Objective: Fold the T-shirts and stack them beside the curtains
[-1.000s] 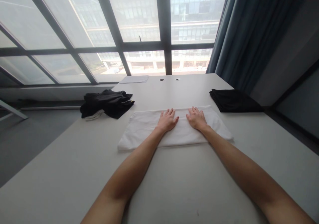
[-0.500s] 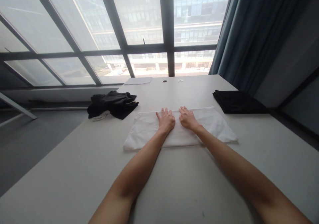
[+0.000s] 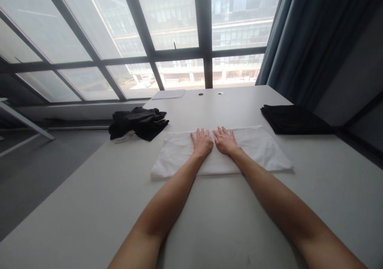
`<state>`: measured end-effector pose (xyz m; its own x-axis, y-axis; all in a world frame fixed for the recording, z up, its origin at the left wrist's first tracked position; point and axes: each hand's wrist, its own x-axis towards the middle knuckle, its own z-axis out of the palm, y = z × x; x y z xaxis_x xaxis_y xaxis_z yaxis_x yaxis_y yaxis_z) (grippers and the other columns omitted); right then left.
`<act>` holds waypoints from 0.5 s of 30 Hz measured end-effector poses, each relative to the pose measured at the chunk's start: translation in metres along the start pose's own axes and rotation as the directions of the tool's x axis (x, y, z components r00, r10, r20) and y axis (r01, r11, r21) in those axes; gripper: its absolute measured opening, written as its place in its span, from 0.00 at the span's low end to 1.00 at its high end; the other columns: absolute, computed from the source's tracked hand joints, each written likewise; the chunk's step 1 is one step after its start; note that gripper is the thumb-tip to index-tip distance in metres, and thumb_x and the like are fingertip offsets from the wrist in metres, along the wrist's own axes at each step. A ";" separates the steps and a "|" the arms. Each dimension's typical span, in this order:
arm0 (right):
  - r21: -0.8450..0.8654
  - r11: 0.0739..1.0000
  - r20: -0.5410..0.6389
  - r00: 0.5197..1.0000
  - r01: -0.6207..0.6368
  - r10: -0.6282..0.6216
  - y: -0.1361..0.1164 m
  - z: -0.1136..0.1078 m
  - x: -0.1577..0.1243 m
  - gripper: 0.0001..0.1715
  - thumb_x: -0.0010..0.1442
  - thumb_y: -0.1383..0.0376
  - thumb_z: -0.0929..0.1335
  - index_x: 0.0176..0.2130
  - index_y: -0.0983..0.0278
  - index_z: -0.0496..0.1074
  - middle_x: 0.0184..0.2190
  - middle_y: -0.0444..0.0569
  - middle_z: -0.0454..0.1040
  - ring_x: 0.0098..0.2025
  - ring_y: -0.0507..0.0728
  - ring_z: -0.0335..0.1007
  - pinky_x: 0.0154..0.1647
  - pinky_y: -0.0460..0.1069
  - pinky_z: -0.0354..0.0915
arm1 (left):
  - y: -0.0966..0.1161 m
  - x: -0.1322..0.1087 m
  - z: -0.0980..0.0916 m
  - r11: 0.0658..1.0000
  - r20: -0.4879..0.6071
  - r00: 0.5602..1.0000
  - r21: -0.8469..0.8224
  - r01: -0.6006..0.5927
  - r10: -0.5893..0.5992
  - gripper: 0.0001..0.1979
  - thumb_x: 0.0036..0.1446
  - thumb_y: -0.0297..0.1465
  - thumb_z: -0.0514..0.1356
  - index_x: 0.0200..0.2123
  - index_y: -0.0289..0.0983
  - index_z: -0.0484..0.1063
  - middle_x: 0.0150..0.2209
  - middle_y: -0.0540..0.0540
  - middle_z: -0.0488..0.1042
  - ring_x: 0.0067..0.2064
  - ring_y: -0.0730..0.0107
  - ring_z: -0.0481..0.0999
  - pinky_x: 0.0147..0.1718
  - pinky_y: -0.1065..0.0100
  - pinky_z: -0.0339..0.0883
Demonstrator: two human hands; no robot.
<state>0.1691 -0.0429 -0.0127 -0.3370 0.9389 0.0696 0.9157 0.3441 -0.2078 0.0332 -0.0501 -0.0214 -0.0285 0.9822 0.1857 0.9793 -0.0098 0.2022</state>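
A folded white cloth [image 3: 260, 151] lies flat across the middle of a pale table [image 3: 215, 221]. My left hand [image 3: 202, 142] rests palm down on the cloth near its centre, fingers stretched out. My right hand [image 3: 224, 140] lies flat right beside it, fingers spread, thumbs nearly touching. Neither hand holds anything.
A crumpled black garment [image 3: 138, 122] with a white part sits at the table's left edge. A neatly folded black cloth [image 3: 291, 118] lies at the right. A white sheet [image 3: 168, 94] and two round cable holes [image 3: 210, 93] are at the far end, by the window. Dark curtains hang right.
Both hands have slid inward along the white cloth toward its centre; they were apart a second ago and now lie side by side. The view has shifted slightly.
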 end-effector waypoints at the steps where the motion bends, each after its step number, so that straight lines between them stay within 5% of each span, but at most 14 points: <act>1: 0.001 1.000 -0.001 1.000 0.000 0.000 0.000 0.000 0.000 0.33 0.70 0.61 0.54 0.71 0.60 0.54 0.74 0.53 0.46 0.75 0.64 0.37 0.70 0.71 0.38 | 0.000 0.000 -0.001 1.000 0.012 1.000 -0.007 0.002 -0.002 0.26 0.68 0.34 0.46 0.66 0.38 0.64 0.71 0.38 0.56 0.73 0.49 0.47 0.67 0.35 0.36; 10: 0.015 1.000 0.006 1.000 0.007 -0.007 -0.001 -0.002 -0.002 0.33 0.70 0.61 0.54 0.71 0.62 0.54 0.74 0.55 0.46 0.75 0.64 0.36 0.70 0.70 0.37 | -0.009 0.010 -0.029 0.993 0.123 0.992 -0.111 0.034 -0.020 0.26 0.68 0.34 0.51 0.68 0.39 0.60 0.72 0.38 0.53 0.73 0.50 0.47 0.67 0.41 0.46; 15: 0.031 0.999 -0.004 1.000 0.008 -0.008 0.000 0.001 0.000 0.33 0.70 0.62 0.54 0.71 0.63 0.53 0.74 0.56 0.46 0.75 0.65 0.36 0.70 0.70 0.36 | -0.054 0.013 -0.071 0.994 0.157 0.985 -0.069 0.085 -0.074 0.28 0.66 0.32 0.56 0.68 0.38 0.61 0.67 0.39 0.64 0.68 0.61 0.62 0.65 0.65 0.55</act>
<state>0.1691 -0.0433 -0.0140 -0.3434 0.9362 0.0753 0.9058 0.3513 -0.2370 -0.0343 -0.0505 0.0379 -0.0687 0.9975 0.0166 0.9572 0.0612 0.2828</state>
